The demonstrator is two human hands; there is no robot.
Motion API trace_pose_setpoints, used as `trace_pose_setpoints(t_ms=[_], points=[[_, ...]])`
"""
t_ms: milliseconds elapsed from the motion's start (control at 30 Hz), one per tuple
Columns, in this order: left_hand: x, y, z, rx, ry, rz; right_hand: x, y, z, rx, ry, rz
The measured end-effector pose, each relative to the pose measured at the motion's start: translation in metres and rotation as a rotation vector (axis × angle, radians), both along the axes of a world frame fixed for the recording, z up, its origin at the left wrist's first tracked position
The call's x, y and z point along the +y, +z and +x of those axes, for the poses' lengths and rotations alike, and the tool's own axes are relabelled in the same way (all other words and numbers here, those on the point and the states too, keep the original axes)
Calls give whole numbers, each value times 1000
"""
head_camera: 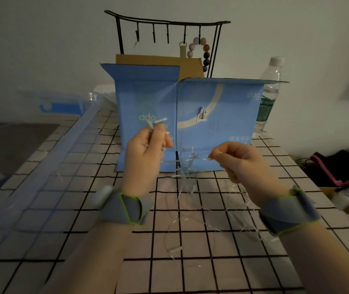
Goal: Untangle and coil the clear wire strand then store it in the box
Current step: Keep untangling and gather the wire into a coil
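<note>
The left hand [148, 151] and right hand [239, 164], held apart, each pinch the clear wire strand [187, 166]; it stretches between them and dangles below. Behind them stands the open blue box [218, 124].

bare forearms, no sleeves; grey wristband [127, 206] each wrist, lime-green edging; left hand [146, 151], right hand [243, 164].

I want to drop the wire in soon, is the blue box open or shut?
Open: the blue box has its top flaps spread outward and its brown inner flap standing up.
</note>
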State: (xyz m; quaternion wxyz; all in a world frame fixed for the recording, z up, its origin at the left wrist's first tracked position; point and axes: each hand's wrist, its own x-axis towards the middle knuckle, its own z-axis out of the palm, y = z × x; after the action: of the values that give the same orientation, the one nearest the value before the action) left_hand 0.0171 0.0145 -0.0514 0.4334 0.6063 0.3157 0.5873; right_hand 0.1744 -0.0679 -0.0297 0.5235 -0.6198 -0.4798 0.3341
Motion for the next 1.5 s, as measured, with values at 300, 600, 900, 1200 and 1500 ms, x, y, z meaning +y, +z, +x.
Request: trace_pose_setpoints(t_ms=[300, 600, 900, 1200, 1500], points=[[-1, -11, 4, 485, 2, 371, -2, 6, 10, 37, -97, 118], [0, -17, 10, 655, -123, 426, 2, 11, 20, 98, -100, 158], [-7, -6, 7, 362, -39, 101, 0, -16, 26, -174, -14, -5], [-6, -9, 6, 357, -88, 225, 17, -11, 15, -113, 167, -23], [-8, -6, 3, 250, -104, 159, 24, 4, -6, -189, 285, 13]])
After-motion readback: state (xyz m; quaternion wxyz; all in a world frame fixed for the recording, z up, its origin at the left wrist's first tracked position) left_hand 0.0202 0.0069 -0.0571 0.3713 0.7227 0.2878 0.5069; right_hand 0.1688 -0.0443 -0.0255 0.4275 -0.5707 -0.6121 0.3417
